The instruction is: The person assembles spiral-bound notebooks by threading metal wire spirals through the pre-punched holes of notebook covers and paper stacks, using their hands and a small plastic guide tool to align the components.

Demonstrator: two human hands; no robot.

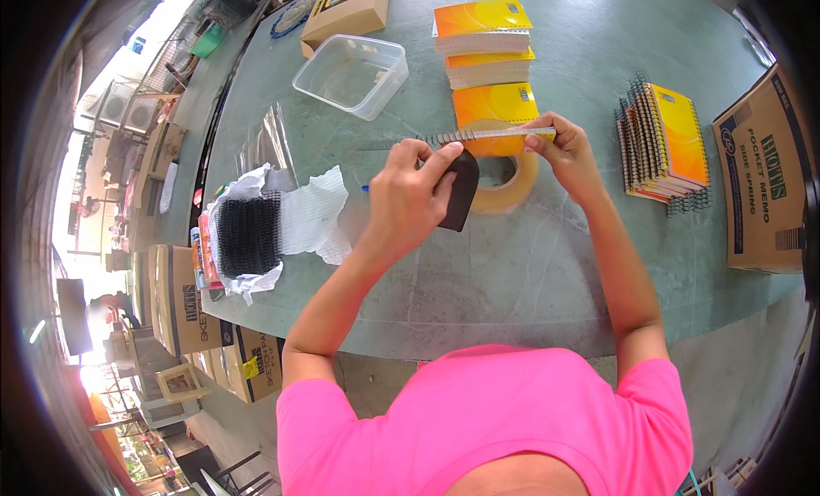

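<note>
From my distant seat, I see springy black wire coils [248,236] on crumpled white paper at the tabletop's [410,312] left; pulling one could tangle its neighbours. Next comes a clear rectangular plastic tub [371,99], then the left hand [406,193], thumb and forefinger pinching the coiled end of a thin, pale-edged pad [517,132]. A dark, round-topped flat piece [462,193] sits against those fingers; I cannot tell whether they grip it. The pad hangs above a wide amber tape roll [487,204], its far end pinched by the right hand [571,159]. Uneven pressure could bend the coil or skew the sheets. Farther right, spiral-bound yellow-orange notebooks [681,137] lean slightly; a knock could topple them.
</note>
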